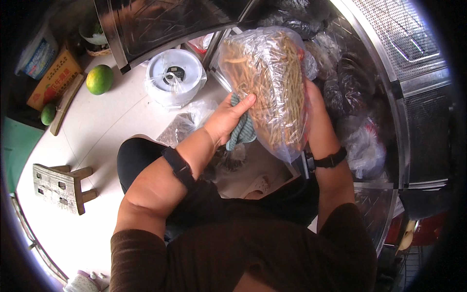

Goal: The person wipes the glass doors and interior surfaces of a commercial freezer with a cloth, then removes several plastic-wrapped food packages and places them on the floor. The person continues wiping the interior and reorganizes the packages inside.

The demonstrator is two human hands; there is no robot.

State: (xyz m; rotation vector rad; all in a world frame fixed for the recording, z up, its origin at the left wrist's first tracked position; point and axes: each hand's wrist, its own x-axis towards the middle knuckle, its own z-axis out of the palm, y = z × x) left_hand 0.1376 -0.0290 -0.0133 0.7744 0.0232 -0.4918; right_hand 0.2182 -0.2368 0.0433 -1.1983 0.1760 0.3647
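Note:
Between my hands is a clear plastic bag of dried, stringy plant stems (270,87). My left hand (231,116) grips its left side, thumb on top, and also holds a folded grey-green cloth (241,127) against it. My right hand (313,106) supports the right side, its fingers mostly hidden behind the bag. Below my left wrist a small clear bag with brown contents (177,128) lies on the floor. Beyond it stands a round white-lidded tub (175,75) wrapped in clear plastic.
An open cabinet at right holds several plastic bags (365,148); its dark door (175,22) reaches across the top. On the floor at left are a wooden stool (58,186), a green-yellow round fruit (99,79), a wooden board (67,104) and a cardboard box (54,80).

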